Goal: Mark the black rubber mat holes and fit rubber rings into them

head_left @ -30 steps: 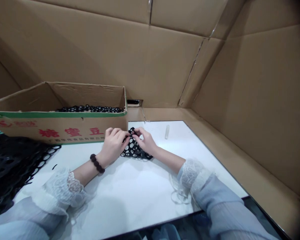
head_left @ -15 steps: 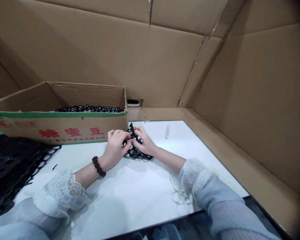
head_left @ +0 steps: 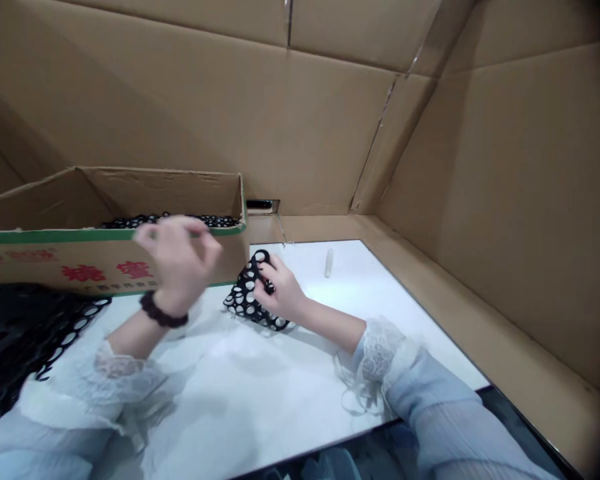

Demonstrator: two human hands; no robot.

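A small piece of black fabric full of round holes (head_left: 245, 295) lies on the white tabletop (head_left: 220, 393). My right hand (head_left: 280, 290) is on its right side, with thumb and fingers closed on the fabric. My left hand (head_left: 180, 257), blurred by motion, is raised in front of the cardboard box, away from that piece; its fingers are curled, and whether something small is between them cannot be made out. Inside the box (head_left: 210, 257) more black holed material (head_left: 130, 221) shows above the green-edged rim.
A dark heap of holed black fabric (head_left: 25, 333) covers the left of the table. A small translucent tube (head_left: 329, 263) lies behind my right hand. Tall cardboard walls (head_left: 205, 100) stand behind and to the right.
My left hand has let go of the black fabric and moved left and up toward the box. The fabric now lies flatter and spreads further left under my right hand.
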